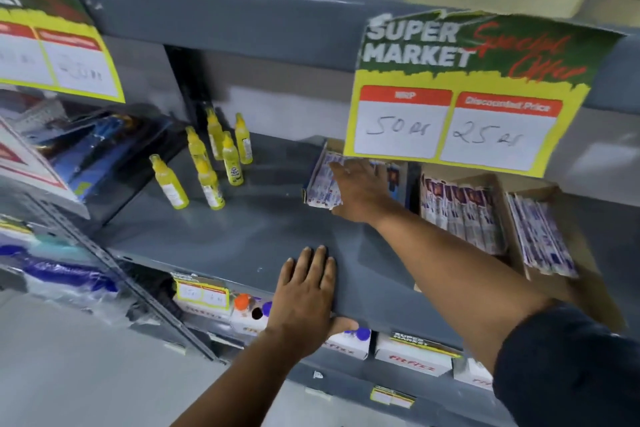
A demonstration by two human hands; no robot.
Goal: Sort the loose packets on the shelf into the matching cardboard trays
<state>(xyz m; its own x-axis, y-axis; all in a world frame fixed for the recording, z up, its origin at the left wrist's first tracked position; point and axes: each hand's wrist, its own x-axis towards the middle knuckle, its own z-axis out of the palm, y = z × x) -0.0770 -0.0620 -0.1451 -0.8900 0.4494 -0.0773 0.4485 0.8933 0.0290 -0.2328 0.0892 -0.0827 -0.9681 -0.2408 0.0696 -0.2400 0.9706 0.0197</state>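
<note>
Your left hand (306, 291) lies flat, palm down, fingers together. Your right hand (358, 189) reaches forward, arm extended, fingers spread open.

The single head view looks forward and down from close above the grey shelf (242, 239), tilted, with both forearms reaching in from below.

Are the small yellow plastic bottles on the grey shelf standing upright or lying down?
Upright. All six small yellow plastic bottles stand on their bases on the grey metal shelf, caps pointing up; their lean looks like wide-angle distortion.
</note>
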